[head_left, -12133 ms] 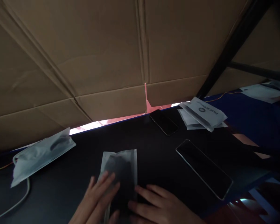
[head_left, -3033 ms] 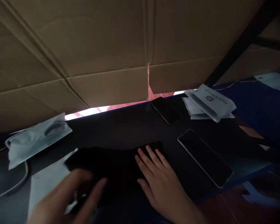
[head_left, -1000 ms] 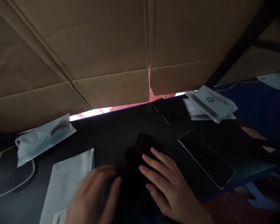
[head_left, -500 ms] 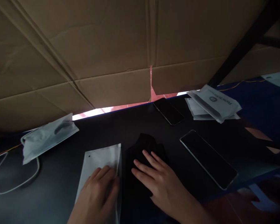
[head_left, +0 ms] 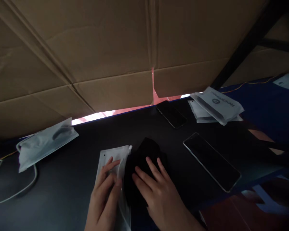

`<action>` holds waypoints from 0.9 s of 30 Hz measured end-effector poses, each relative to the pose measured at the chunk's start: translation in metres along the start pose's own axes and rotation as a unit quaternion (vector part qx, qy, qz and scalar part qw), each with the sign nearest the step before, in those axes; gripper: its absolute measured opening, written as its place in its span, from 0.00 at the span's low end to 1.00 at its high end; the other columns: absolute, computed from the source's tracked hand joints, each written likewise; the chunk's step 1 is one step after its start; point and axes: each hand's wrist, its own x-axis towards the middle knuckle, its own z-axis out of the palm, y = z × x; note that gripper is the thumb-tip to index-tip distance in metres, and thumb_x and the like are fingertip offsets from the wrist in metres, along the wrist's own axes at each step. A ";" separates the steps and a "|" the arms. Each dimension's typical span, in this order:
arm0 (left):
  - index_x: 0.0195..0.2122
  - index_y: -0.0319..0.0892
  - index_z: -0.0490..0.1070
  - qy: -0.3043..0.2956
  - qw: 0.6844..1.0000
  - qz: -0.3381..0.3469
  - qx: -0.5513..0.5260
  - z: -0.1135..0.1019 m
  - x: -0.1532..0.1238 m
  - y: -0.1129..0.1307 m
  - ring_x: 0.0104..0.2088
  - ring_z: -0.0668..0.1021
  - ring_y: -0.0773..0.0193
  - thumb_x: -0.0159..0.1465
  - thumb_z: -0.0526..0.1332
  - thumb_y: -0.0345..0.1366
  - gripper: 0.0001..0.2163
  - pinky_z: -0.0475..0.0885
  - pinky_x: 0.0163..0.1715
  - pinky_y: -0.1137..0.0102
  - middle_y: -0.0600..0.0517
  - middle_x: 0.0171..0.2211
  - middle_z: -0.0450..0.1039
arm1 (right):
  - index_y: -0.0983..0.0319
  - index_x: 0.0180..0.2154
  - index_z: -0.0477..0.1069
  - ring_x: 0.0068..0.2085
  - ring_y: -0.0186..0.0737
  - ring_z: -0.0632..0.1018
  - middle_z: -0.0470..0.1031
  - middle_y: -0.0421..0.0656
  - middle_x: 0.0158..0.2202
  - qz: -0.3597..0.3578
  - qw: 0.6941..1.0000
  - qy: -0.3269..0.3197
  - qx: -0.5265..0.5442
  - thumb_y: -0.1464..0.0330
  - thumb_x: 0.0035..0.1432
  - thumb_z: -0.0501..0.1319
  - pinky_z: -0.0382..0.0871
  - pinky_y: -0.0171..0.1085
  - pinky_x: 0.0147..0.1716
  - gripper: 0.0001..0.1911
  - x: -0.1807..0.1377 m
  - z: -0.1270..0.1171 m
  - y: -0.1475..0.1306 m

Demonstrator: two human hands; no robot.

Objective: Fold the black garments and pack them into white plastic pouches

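Lower centre, both hands lie open and flat, gripping nothing: left hand [head_left: 105,195] on a white pouch [head_left: 113,154], right hand [head_left: 156,191] on the black cloth [head_left: 146,151] beside it.

Black table [head_left: 62,186]: left hand [head_left: 106,195] flat on white pouch [head_left: 113,155]; right hand [head_left: 156,195] flat on black cloth [head_left: 144,152], just beside pouch. Large phone [head_left: 210,160] right; small phone [head_left: 170,114], white packets [head_left: 216,104] beyond.

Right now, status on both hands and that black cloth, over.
Left hand flat on white pouch, open. Right hand flat on folded black cloth, open. Cloth against pouch edge. Large phone lies right, apart.
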 end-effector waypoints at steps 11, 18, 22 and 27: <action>0.49 0.50 0.78 -0.079 0.984 0.124 0.103 -0.010 0.010 0.015 0.77 0.63 0.41 0.77 0.56 0.36 0.10 0.75 0.65 0.37 0.48 0.72 0.70 | 0.55 0.71 0.69 0.75 0.58 0.68 0.77 0.42 0.68 0.099 0.994 0.000 0.052 0.74 0.67 0.65 0.69 0.63 0.70 0.33 0.001 0.002 -0.015; 0.40 0.48 0.77 -0.038 0.990 0.095 0.092 -0.015 0.004 0.005 0.71 0.74 0.46 0.77 0.56 0.37 0.11 0.80 0.63 0.51 0.47 0.67 0.75 | 0.52 0.63 0.76 0.65 0.55 0.80 0.84 0.43 0.59 0.187 0.955 0.152 0.172 0.78 0.64 0.58 0.81 0.57 0.61 0.30 0.009 -0.002 -0.013; 0.53 0.48 0.73 -0.030 0.976 0.123 0.176 -0.013 0.006 -0.005 0.63 0.82 0.44 0.75 0.58 0.39 0.09 0.84 0.57 0.52 0.43 0.58 0.82 | 0.52 0.59 0.80 0.60 0.48 0.85 0.85 0.44 0.59 0.210 0.917 0.216 0.260 0.75 0.71 0.57 0.84 0.47 0.57 0.22 0.008 -0.017 -0.004; 0.59 0.44 0.63 -0.019 0.974 0.108 0.199 0.002 0.002 -0.005 0.56 0.84 0.41 0.74 0.54 0.35 0.13 0.73 0.60 0.27 0.39 0.53 0.80 | 0.50 0.59 0.80 0.61 0.47 0.84 0.85 0.41 0.59 0.184 0.907 0.243 0.291 0.75 0.71 0.59 0.83 0.47 0.59 0.23 0.007 -0.019 -0.006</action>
